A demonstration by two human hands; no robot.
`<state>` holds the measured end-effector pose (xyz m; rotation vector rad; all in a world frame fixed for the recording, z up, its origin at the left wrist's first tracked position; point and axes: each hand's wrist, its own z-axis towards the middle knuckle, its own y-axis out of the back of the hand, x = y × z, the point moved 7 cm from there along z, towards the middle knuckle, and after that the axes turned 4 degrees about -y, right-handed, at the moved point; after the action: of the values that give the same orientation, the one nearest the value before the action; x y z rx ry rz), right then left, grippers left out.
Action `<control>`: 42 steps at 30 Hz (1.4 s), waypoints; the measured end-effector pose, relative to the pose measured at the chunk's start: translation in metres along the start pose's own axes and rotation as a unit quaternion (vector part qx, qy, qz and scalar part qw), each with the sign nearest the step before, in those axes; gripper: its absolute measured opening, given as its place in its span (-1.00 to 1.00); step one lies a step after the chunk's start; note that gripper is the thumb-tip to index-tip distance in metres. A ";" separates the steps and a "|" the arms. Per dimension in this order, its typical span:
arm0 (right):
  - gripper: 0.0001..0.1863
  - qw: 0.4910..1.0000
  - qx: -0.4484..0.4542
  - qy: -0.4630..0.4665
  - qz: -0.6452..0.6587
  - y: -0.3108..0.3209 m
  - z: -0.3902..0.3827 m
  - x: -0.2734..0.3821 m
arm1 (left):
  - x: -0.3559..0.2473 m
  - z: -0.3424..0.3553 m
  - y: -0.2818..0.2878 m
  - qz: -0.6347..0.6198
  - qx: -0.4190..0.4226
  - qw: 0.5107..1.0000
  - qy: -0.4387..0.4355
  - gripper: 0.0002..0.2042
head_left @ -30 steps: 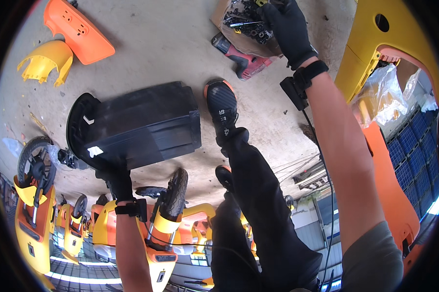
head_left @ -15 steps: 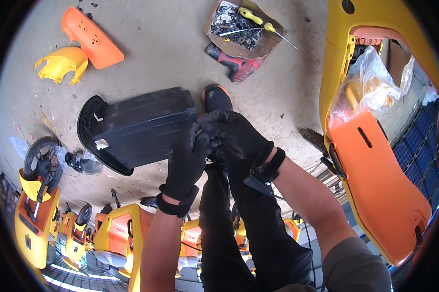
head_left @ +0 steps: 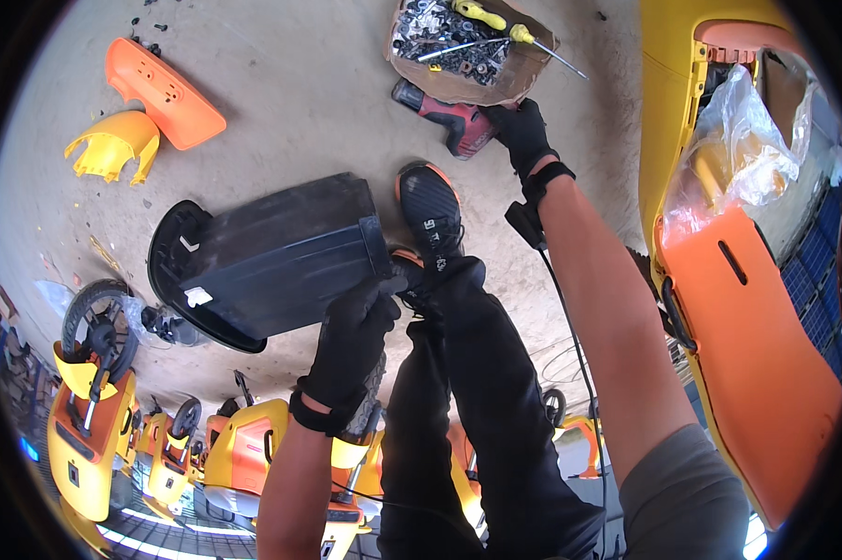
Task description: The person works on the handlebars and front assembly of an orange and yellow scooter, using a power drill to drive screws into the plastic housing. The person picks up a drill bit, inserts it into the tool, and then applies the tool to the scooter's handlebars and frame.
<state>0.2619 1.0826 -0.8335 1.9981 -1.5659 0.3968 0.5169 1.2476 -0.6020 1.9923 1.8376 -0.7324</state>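
Note:
My left hand (head_left: 351,331), in a black glove, is pinched closed beside the lower right of a black plastic bin (head_left: 262,257) lying on its side; whatever its fingers hold is hidden. My gloved right hand (head_left: 519,131) has its fingers curled on the right end of a red-and-black power drill (head_left: 463,126), just below a cardboard box (head_left: 514,75). The box holds a heap of small dark fasteners (head_left: 430,37) and screwdrivers with yellow handles (head_left: 481,13). My shoes and legs are below, right of the bin.
An orange panel (head_left: 164,93) and yellow cowl (head_left: 113,145) lie upper left. A yellow-and-orange vehicle body (head_left: 747,355) with clear plastic wrapping (head_left: 747,149) fills the right side. Several similar vehicles (head_left: 94,448) stand along the lower edge, with a wheel (head_left: 99,331) at left.
My hands were together beside the bin half a second ago; the right has moved up to the drill. A second ago it was up in the box, at a yellow handle.

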 end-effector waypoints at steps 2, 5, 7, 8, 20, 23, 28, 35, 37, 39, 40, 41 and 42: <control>-0.52 0.992 0.026 -0.022 0.119 -0.004 -0.003 -0.002 | -0.005 0.003 -0.004 0.022 -0.008 1.000 -0.004 -0.67; -0.68 0.984 0.090 -0.094 0.124 -0.010 -0.020 -0.012 | -0.024 0.014 -0.004 0.090 -0.033 0.993 -0.073 -0.62; -0.69 0.980 0.116 -0.071 0.146 -0.012 -0.040 -0.007 | -0.038 0.016 -0.009 0.134 -0.042 0.980 -0.138 -0.60; -0.70 0.984 0.100 -0.058 0.136 -0.013 -0.048 -0.007 | -0.043 0.016 -0.012 0.197 -0.046 0.966 -0.162 -0.56; -0.73 0.982 0.188 -0.028 0.012 0.025 -0.199 0.071 | -0.117 0.010 -0.068 0.486 -0.035 0.822 -0.295 -0.13; -0.70 0.978 0.205 -0.032 -0.006 0.017 -0.249 0.082 | -0.125 -0.010 -0.086 0.486 -0.051 0.822 -0.292 -0.12; -0.64 0.962 0.270 -0.036 0.007 0.008 -0.312 0.111 | -0.123 -0.048 -0.079 0.473 -0.077 0.838 -0.260 -0.26; -0.72 0.945 0.318 -0.072 -0.011 0.016 -0.334 0.124 | -0.071 -0.095 -0.071 0.052 0.101 0.991 -0.073 -0.32; -0.71 0.937 0.345 -0.059 -0.018 0.005 -0.351 0.119 | -0.070 -0.116 -0.077 -0.004 0.095 0.992 -0.077 -0.31; -0.76 0.931 0.355 -0.089 -0.009 0.001 -0.364 0.097 | -0.064 -0.132 -0.080 0.005 0.086 0.993 -0.079 -0.30; -0.76 0.929 0.356 -0.101 -0.029 0.001 -0.371 0.096 | -0.061 -0.138 -0.083 0.002 0.089 0.993 -0.081 -0.30; -0.75 0.930 0.348 -0.114 -0.020 0.003 -0.380 0.091 | -0.057 -0.143 -0.087 -0.014 0.101 0.992 -0.076 -0.31; -0.74 0.931 0.342 -0.126 -0.011 0.003 -0.387 0.085 | -0.055 -0.147 -0.089 -0.030 0.110 0.991 -0.071 -0.33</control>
<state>0.3242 1.2453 -0.4780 2.6759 -1.7070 0.7885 0.4481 1.2957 -0.4417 1.9636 1.8072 -1.1069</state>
